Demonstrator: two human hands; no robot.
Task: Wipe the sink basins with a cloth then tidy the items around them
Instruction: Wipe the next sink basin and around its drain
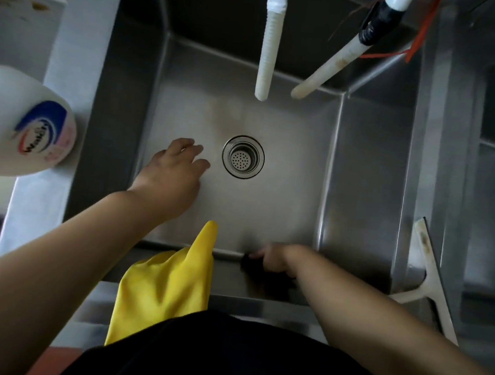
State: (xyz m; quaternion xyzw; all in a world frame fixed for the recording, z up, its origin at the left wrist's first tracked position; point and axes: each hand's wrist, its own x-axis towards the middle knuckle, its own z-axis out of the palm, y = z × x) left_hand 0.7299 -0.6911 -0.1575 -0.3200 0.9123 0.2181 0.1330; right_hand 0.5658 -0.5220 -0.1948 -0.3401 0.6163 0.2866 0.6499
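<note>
While the wiping is under way, the white detergent bottle (22,123) stands on the surface at the sink's left edge; its blue and red swirl label carries a brand word too blurred to read for certain. It looks bulky and probably weighty if full, with smooth plastic that may be slick when wet, so I would take it by the body or neck with a full grip.

Next, the left hand (171,177) reaches down into the steel basin (285,191), its fingers (195,152) spread and relaxed near the basin floor just left of the drain strainer (243,156), holding nothing. A yellow rubber glove (170,282) is draped over the basin's near edge, one finger pointing inward; it is soft, floppy and light, best pinched at the cuff.

Further right, the right hand (272,259) grips a dark cloth (252,263) at the near edge of the basin floor, fingers curled round it. This cloth appears limp and probably damp, so bunching it in the palm suits it. Above hang two white hoses (266,53).

At the basin's right near corner, a white squeegee (427,280) lies on the rim, stiff and light, easiest taken by its handle.
</note>
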